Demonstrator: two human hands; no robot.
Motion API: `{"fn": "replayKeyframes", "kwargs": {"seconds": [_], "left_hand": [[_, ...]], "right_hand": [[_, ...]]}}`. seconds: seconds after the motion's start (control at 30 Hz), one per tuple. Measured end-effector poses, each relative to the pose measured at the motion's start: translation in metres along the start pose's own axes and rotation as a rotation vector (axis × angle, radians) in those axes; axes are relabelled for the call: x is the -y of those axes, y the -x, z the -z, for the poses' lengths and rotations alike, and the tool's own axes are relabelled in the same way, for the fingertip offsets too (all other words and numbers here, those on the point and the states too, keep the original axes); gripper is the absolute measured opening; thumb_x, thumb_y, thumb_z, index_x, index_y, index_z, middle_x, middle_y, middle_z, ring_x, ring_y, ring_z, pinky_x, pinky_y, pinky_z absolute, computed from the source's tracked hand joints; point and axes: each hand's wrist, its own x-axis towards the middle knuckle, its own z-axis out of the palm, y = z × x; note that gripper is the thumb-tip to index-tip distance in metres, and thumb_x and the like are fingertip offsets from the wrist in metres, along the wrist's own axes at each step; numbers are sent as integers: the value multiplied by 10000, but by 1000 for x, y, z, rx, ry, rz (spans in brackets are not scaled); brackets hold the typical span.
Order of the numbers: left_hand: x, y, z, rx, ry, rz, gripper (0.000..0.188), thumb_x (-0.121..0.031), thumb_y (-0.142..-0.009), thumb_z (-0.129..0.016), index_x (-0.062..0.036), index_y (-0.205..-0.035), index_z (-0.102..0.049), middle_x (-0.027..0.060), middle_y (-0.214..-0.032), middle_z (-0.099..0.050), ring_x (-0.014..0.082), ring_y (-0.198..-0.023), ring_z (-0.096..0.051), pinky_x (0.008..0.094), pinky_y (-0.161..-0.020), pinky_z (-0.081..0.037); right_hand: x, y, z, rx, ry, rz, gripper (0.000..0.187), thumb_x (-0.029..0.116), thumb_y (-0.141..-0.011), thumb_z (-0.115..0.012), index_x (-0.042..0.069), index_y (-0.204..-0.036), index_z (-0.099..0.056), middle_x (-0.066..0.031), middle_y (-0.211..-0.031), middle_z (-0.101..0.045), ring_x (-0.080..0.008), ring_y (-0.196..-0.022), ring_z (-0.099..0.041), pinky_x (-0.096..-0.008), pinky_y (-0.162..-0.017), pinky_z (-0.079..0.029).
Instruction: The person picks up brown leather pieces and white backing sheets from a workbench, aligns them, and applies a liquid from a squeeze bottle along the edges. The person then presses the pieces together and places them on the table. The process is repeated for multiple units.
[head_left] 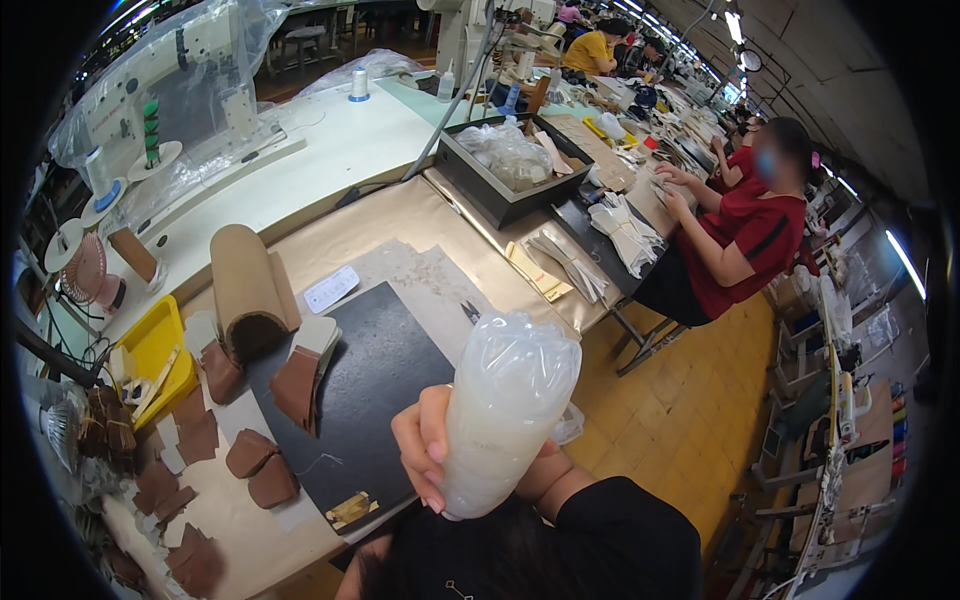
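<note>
Close to me, a clear plastic bottle (510, 410) is tipped steeply, its ribbed base up and its lower end hidden near my hair. It looks whitish and cloudy inside. My right hand (422, 447) is closed around it from behind, fingers curling over its left side. Only part of my left arm (365, 567) shows at the lower edge; that hand is out of sight. On the table beyond lies a black mat (370, 360) with a small stack of brown and grey cut pieces (297, 385) on it. Dark-handled snips (470, 312) lie past the bottle.
More brown pieces (262, 467) are spread at the left, near a yellow tray (185, 350) and a curved brown block (243, 290). A black box (510, 205) stands at the far edge. To the right sits a co-worker in red (765, 235); yellow flooring (680, 420) lies between us.
</note>
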Motion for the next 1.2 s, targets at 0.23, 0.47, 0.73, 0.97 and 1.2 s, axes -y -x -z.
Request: {"fn": "replayKeyframes", "kwargs": {"seconds": [0.23,0.47,0.73,0.97,1.2], "left_hand": [[0,-1,0,-7,9,-2,299,-180,-855,-619,10,-1086,-607,214,-1104,-579,358,-1044,-545,379,-880,-437],[1,-1,-1,-18,23,4,277,-162,-842,-635,7,-1060,-621,205,-1073,-596,352,-1013,-564,374,-855,-451],[1,1,-1,-32,30,9,252,-143,-827,-653,4,-1031,-637,196,-1037,-615,345,-978,-586,370,-826,-468],[3,-1,-3,-39,50,16,230,-126,-814,-669,1,-1006,-651,188,-1006,-631,339,-947,-605,366,-801,-483],[5,-5,-4,-53,72,10,209,-108,-801,-685,-2,-980,-665,180,-975,-648,333,-917,-624,361,-776,-497]], "right_hand": [[5,1,-3,-6,46,-20,936,470,-547,-904,-34,-1165,-415,-146,-1021,-468,-302,-889,-632,-391,-781,-579],[2,4,-6,-70,48,2,933,506,-562,-884,-32,-1161,-413,-150,-1003,-474,-308,-875,-639,-379,-749,-582],[2,5,-6,-67,64,16,939,530,-554,-876,-29,-1152,-416,-145,-991,-478,-304,-865,-641,-363,-739,-582],[5,9,-6,-66,68,10,940,520,-549,-883,-26,-1153,-413,-142,-997,-479,-300,-871,-644,-359,-740,-580],[5,10,-2,-52,45,-17,947,514,-551,-886,-23,-1169,-409,-142,-1004,-476,-310,-895,-643,-363,-757,-575]]}}
